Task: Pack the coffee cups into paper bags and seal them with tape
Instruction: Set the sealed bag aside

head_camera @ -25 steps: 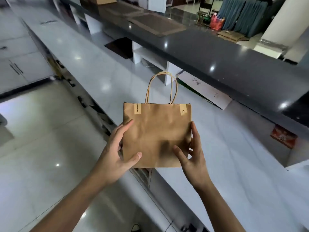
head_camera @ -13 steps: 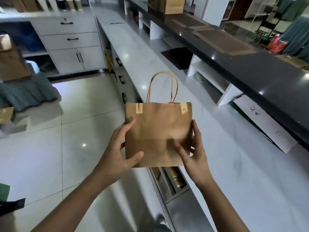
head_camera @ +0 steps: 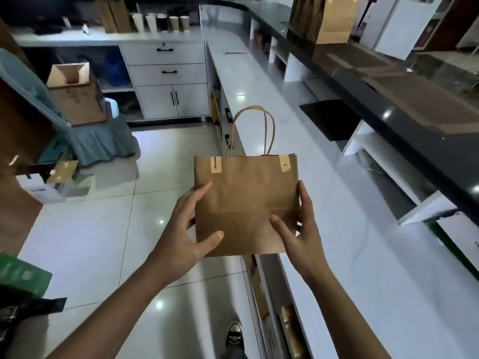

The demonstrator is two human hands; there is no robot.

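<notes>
The view is turning left since a second ago, while the left hand [head_camera: 185,230] and right hand [head_camera: 302,229] are still holding the taped paper bag [head_camera: 246,203] upright beside the white surface [head_camera: 363,242].

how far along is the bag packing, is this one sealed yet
This brown paper bag with twisted handles looks sealed: two tan tape strips fold over its top edge. The left hand and right hand hold it above the floor. Left: setting it down. Its contents are hidden.
</notes>
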